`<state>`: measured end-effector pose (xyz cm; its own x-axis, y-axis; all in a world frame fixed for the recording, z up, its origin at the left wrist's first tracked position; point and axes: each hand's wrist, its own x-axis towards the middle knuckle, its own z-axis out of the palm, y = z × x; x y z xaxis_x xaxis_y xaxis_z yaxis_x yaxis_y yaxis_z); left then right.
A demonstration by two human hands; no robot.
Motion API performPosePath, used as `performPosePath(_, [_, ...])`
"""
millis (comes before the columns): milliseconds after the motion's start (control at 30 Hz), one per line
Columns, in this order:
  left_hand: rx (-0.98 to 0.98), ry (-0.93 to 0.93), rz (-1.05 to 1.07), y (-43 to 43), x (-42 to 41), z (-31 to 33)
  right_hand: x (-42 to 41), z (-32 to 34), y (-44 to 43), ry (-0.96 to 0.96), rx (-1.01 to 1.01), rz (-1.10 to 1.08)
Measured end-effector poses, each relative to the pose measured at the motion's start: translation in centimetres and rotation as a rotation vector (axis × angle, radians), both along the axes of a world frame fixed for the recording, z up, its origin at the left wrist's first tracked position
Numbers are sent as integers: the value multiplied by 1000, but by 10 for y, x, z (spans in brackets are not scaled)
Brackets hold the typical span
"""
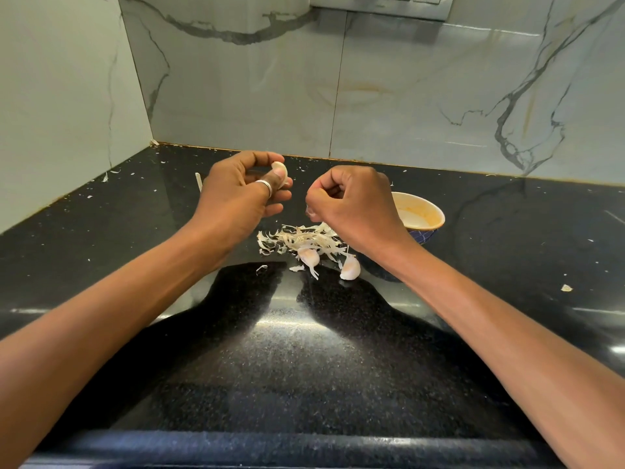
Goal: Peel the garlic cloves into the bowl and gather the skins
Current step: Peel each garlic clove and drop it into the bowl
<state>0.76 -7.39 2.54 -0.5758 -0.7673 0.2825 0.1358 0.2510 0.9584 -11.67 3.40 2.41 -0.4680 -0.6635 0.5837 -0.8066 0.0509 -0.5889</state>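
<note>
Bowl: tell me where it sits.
In the head view the bowl stands on the counter, right of centre, partly behind the right hand, right of the skin pile.

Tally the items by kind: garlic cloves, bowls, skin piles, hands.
Garlic cloves: 3, one held in the left hand, two on the counter
Bowl: 1
Skin pile: 1
Hands: 2, counting the right hand
Total: 7, loose skin scraps not counted
</note>
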Motion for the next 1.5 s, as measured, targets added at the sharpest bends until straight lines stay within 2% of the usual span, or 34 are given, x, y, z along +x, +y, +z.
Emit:
performPosePath(167, [-76, -50, -28, 1, 1, -3, -2, -3, -2, 59, 6, -7])
performPosePath(400, [-81, -90, -69, 1, 1, -5, -6, -6, -4, 108, -6, 15])
performPosePath(633, [-83, -100, -110, 1, 0, -5, -8, -6, -4, 85, -20, 35])
performPosePath(967, [-47, -92, -131, -3, -1, -6, -9, -4, -4, -59, -38, 88])
performPosePath(1333, [-181, -109, -114, -5, 0, -9, -7, -1, 0, -43, -25, 111])
performPosePath(1500, [-316, -152, -47, -6, 1, -10, -9, -3, -1, -64, -21, 106])
